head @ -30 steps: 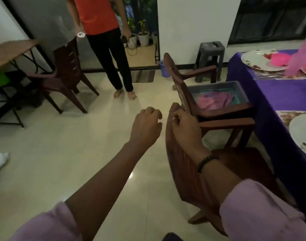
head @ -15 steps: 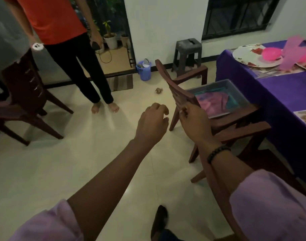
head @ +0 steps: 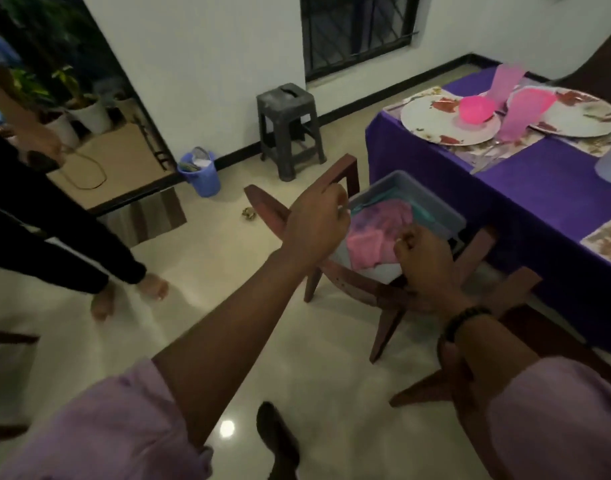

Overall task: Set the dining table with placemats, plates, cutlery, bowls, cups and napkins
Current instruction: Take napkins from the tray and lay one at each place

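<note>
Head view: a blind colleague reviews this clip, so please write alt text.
Two hands, left hand and right hand, reach with curled fingers over a grey tub of pink cloths on a brown chair. Right of it, a purple-clothed table holds plates, a pink bowl and pink cups.

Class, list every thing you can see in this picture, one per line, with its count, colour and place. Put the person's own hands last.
table: one, purple cloth, right.
plates: two whole, white patterned, far end of the table, on placemats.
bowl: one, pink, on the nearer plate.
cups: two, pink, by the plates.
bin: one, grey, on a chair seat.
cloths: pink and teal, inside the bin.
chairs: two near the table, brown.
stool: one, dark grey, by the wall.
bucket: one, blue, on the floor.
bystander: one, dark trousers, left.
left hand: curled, over the chair back.
right hand: curled, at the bin's near edge.
</note>
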